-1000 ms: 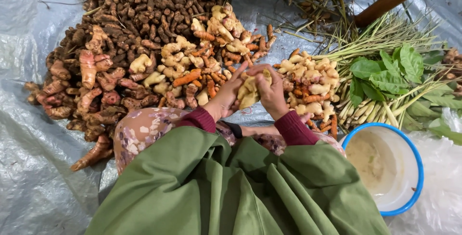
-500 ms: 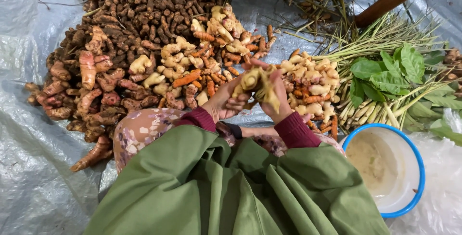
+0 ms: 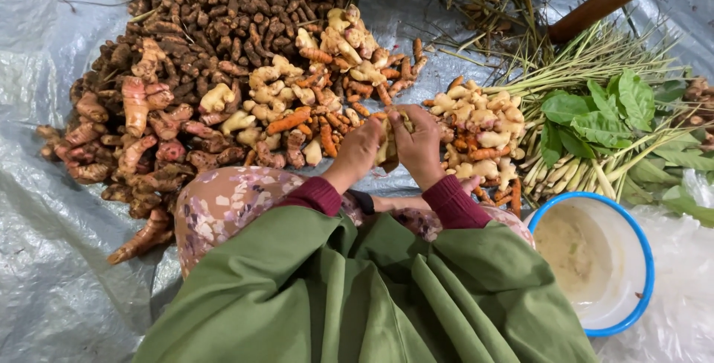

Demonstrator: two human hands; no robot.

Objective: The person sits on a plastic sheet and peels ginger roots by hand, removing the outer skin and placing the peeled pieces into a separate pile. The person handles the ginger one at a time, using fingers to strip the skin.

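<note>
Above the grey plastic sheet (image 3: 52, 259), my left hand (image 3: 355, 151) and right hand (image 3: 418, 146) clench a pale knobbly ginger root (image 3: 386, 149); its slick skin could slip from my fingers.

Both hands raised together at centre, left hand (image 3: 357, 151) curled in a closed grip, right hand (image 3: 418, 143) pressed against it, fingers bent, wrists angled inward

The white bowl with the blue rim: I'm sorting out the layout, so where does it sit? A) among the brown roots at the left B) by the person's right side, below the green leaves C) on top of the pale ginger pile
B: the bowl sits by the right sleeve, below the green leaves.
</note>
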